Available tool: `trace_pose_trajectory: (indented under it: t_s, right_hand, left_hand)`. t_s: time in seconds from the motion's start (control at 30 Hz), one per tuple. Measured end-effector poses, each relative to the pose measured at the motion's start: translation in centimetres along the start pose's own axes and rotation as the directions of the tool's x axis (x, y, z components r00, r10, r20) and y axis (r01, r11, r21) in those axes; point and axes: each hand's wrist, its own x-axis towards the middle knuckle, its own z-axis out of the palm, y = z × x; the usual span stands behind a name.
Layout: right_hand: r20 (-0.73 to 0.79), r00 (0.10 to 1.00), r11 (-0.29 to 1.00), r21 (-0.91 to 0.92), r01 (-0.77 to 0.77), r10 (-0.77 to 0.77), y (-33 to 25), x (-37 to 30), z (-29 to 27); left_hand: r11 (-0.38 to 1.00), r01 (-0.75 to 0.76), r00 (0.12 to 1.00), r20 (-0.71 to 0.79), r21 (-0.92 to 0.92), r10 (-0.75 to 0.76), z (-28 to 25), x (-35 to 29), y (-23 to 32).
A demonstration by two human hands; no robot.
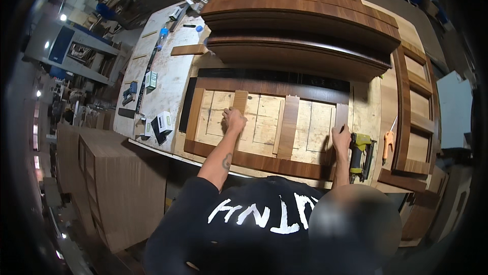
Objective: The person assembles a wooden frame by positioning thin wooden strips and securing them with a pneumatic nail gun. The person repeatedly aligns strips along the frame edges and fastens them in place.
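A brown wooden frame lies on the worktable, with a top rail (269, 90), a bottom rail (254, 163) and a left upright (194, 117). My left hand (234, 120) is closed at the lower end of a short wooden slat (240, 100), which meets the top rail. On the frame's right side, my right hand (341, 137) grips the right upright (342, 114). Between my hands stands a middle slat (288, 127), with small light pegs at its top end and a thin strip (278, 125) beside it. A yellow-green and black nail gun (361, 153) rests just right of my right hand.
Stacked brown panels (300, 8) stand behind the frame. To the right are an orange-handled tool (388, 142) with a thin tip and a panelled frame (404, 107). Small boxes (164, 121), a dark power tool (130, 92) and a blue-capped bottle (163, 33) lie left. A wooden cabinet (122, 188) stands lower left.
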Motion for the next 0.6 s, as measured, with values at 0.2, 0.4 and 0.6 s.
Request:
trace_pose_trajectory:
  t_s: [0.2,0.4,0.6]
  right_hand:
    - [-0.067,0.997,0.984,0.177,-0.03,0.042,0.0,0.0,-3.0]
    - [-0.192,0.98,0.961,0.258,0.098,-0.048,-5.6,-1.6,-11.6]
    - [-0.323,0.936,0.8,0.521,0.299,-0.14,-10.4,-1.5,-14.6]
  left_hand:
    - [0.999,-0.027,0.997,0.065,-0.019,0.028,-3.8,-1.4,1.2]
    - [0.945,-0.205,0.949,-0.289,-0.256,0.128,-8.4,-2.5,2.2]
    - [0.9,-0.317,0.813,-0.574,-0.299,0.096,-15.6,-2.0,6.1]
